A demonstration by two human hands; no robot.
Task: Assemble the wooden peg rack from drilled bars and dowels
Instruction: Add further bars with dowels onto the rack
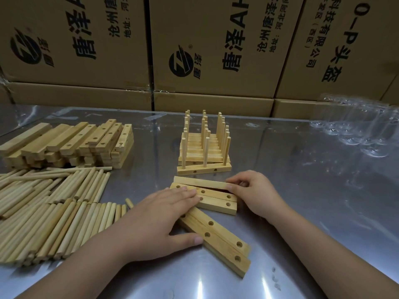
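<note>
Left hand (164,214) is lying flat with fingers straight, pressing on the loose drilled bars (218,240) at the near middle of the table (302,212). Right hand (252,190) is pinching the right end of the far bar (200,183) in that group. Finished racks (204,145) are standing just behind, with dowels (54,210) lying heaped at left and the bar stack (71,143) sitting beyond them, below cardboard boxes (194,39).

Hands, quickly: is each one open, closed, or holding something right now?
Left hand: open, fingers flat on the loose bars.
Right hand: closed, pinching the end of the farthest bar.
</note>
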